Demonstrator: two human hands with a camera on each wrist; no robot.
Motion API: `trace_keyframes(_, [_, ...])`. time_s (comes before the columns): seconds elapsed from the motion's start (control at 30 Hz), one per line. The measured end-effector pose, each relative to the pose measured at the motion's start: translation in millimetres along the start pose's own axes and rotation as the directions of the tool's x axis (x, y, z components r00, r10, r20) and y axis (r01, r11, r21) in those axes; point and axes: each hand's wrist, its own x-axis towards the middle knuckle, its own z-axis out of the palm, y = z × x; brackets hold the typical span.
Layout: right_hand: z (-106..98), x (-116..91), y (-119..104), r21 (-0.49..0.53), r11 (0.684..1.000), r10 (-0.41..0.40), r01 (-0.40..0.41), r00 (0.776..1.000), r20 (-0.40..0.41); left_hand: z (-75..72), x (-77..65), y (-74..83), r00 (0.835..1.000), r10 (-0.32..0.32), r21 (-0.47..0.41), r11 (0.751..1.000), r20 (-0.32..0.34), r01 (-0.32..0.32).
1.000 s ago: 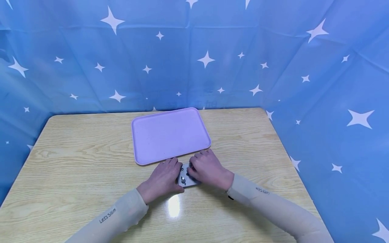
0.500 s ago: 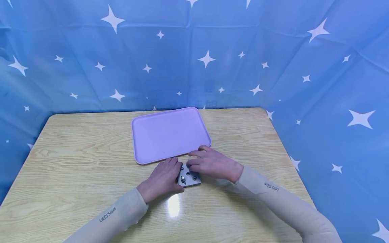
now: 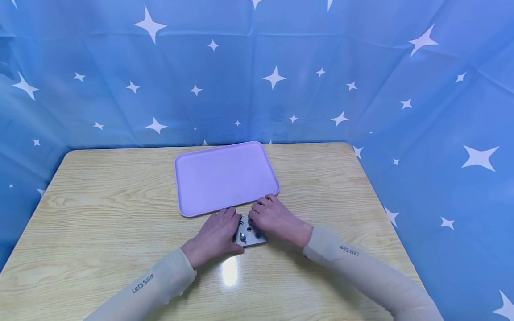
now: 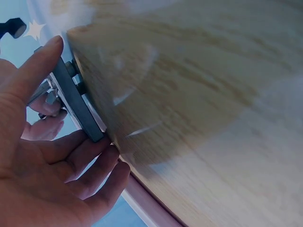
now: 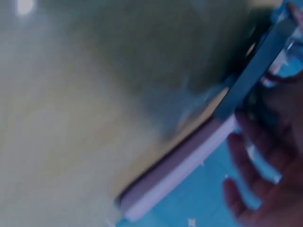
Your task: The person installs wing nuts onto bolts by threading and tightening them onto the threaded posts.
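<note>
A small grey metal plate [image 3: 252,241] with several holes sits at the middle of the table, held up on bolt heads [image 4: 71,69] in the left wrist view. My left hand [image 3: 217,233] grips its left side, thumb at the near edge and fingers at the far one. One wing nut [image 3: 242,237] stands on a threaded bolt near the front left corner. Over the far right corner, my right hand [image 3: 277,220] has its fingers curled and pinches at a wing nut, mostly hidden beneath the fingers. The near right hole [image 3: 258,235] shows bare.
A shallow purple tray [image 3: 226,178] lies just beyond the plate, its near rim close to both hands. The wooden table [image 3: 120,200] reaches back to a blue curtain [image 3: 225,89] with white stars, which also runs along the right side.
My right hand lifted away from the far right corner with fingers spread, then came back with fingers curled over it. The left hand and plate stay in place.
</note>
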Motion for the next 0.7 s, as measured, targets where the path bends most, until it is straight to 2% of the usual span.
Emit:
trace_keyframes(0.1, [3,1,-9,0.039,0.989,0.142,-0.141,0.989,-0.051,-0.2,-0.3,0.3,1.000,-0.002,-0.004,1.000,-0.001,0.002])
trace_keyframes(0.2, [4,2,-16,0.052,0.971,0.238,-0.235,0.969,-0.070,-0.1,-0.4,0.4,1.000,-0.003,-0.010,1.000,-0.003,0.002])
trace_keyframes(0.3, [3,3,-21,0.042,0.955,0.297,-0.295,0.953,-0.054,0.1,-0.3,0.5,1.000,-0.003,-0.014,1.000,-0.001,0.003])
trace_keyframes(0.43, [0,4,-22,0.056,0.942,0.332,-0.331,0.943,-0.007,0.3,-0.2,0.6,1.000,-0.005,-0.016,1.000,0.007,0.005])
trace_keyframes(0.5, [-3,3,-18,0.084,0.942,0.324,-0.324,0.946,0.013,0.2,-0.2,0.7,1.000,-0.001,-0.012,1.000,0.006,0.001])
trace_keyframes(0.57, [-8,1,-11,0.120,0.953,0.278,-0.280,0.960,0.029,0.0,-0.2,0.5,1.000,0.002,-0.006,1.000,0.004,-0.002])
trace_keyframes(0.63, [-13,-1,-2,0.152,0.970,0.182,-0.187,0.982,0.049,-0.3,-0.3,0.3,1.000,0.004,-0.003,1.000,0.005,-0.004])
trace_keyframes(0.7, [-17,-3,6,0.144,0.988,0.043,-0.054,0.996,0.074,-0.6,-0.4,0.0,1.000,0.002,-0.003,1.000,0.006,-0.002])
